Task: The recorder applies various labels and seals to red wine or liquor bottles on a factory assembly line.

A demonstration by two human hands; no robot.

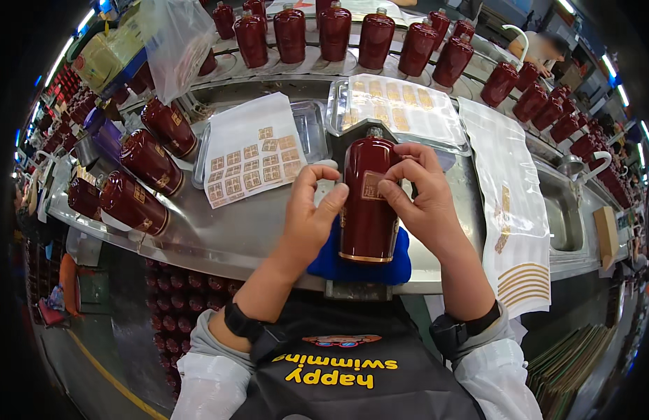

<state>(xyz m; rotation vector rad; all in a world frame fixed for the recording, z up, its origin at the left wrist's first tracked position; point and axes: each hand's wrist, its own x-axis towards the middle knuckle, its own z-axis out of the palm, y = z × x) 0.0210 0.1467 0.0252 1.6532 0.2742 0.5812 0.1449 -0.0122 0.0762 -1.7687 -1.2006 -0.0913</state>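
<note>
Metal table (219,234): beneath both hands, reaching out past the left hand (310,206) and the right hand (426,192). Row of dark red bottles (335,33): upright on a curved line, well beyond both hands. Long white sheet (503,154): right of the right hand, with gold strips. Plastic bag (174,49): clear, beyond and left of the left hand. Two clear trays (310,126): ahead of the hands, each partly covered by a white sheet with gold labels. Four dark red bottles: left of the left hand, gold-marked.

Bottle: one, between the hands, glossy dark red, gold line round the base, neck pointing away from the person. Blue cloth (401,262): under the bottle's lower part, nearer the person than the hands. Left hand: fingers curled, thumb apart from forefinger, beside the bottle; contact cannot be told. Right hand: fingers bent, thumb pressing the label's right edge and hiding it; whether it pinches cannot be told. Label (372,185): square, gold-toned, on the bottle's front.
</note>
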